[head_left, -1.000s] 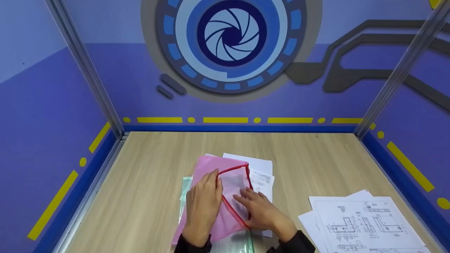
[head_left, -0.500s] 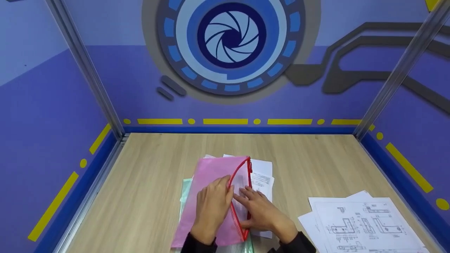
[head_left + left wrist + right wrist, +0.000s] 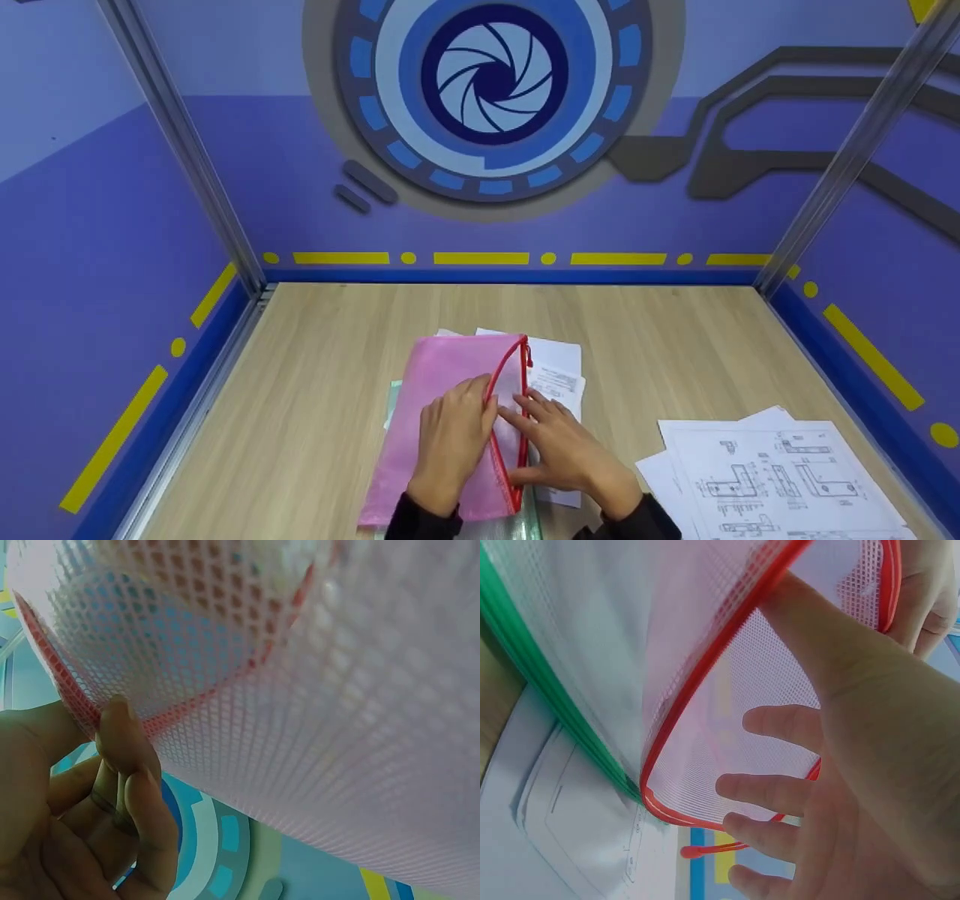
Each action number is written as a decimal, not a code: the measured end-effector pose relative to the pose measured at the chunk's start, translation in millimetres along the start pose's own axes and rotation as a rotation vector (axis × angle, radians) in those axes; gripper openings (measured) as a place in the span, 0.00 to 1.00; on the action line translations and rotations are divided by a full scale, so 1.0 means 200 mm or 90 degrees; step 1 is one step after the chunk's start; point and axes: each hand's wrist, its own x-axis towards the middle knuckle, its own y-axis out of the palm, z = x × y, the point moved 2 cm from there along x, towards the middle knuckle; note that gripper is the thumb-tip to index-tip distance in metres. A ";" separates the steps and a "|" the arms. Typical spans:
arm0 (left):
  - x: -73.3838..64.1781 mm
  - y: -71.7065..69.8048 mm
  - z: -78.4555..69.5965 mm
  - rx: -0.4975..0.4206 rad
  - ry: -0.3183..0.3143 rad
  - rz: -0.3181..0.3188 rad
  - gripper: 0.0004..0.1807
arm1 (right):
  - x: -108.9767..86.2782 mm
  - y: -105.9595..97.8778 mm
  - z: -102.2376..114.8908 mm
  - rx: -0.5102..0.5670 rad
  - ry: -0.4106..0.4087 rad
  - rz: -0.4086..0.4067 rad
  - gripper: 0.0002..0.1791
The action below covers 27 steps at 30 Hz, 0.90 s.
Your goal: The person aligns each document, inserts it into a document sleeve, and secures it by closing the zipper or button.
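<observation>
A pink mesh zip pouch point(image 3: 450, 360) with red zipper edging lies in the middle of the table, its mouth gaping on the right side. My left hand point(image 3: 454, 442) pinches the upper edge of that mouth between thumb and fingers, as the left wrist view also shows. At the opening, my right hand point(image 3: 566, 450) has its fingers spread and mostly straight. In the right wrist view its thumb reaches past the red edging into the mouth. A red zipper pull point(image 3: 694, 851) dangles at the pouch's far corner.
Beneath the pink pouch lies a green-edged mesh pouch point(image 3: 555, 701), with printed sheets point(image 3: 559, 367) showing behind and to the right. Another stack of technical drawings point(image 3: 780, 480) sits at the table's right front. Blue-purple panels enclose the wooden table point(image 3: 300, 375).
My left hand has moved right with the pouch's upper edge, so the mouth is narrower. The pouch has since shifted slightly left. My right hand stays at the opening.
</observation>
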 end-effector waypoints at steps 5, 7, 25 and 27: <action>0.00 0.01 0.01 -0.006 0.005 0.009 0.13 | -0.01 -0.02 0.02 -0.008 0.005 -0.004 0.51; 0.01 0.02 0.02 -0.009 0.004 0.016 0.13 | -0.01 -0.04 0.04 -0.022 -0.001 -0.008 0.52; 0.04 0.07 0.03 -0.035 0.023 0.003 0.05 | -0.46 -0.43 -0.35 -0.062 0.137 -0.073 0.63; 0.04 0.08 0.03 -0.039 0.019 0.012 0.06 | -0.55 -0.45 -0.46 -0.047 0.187 -0.040 0.62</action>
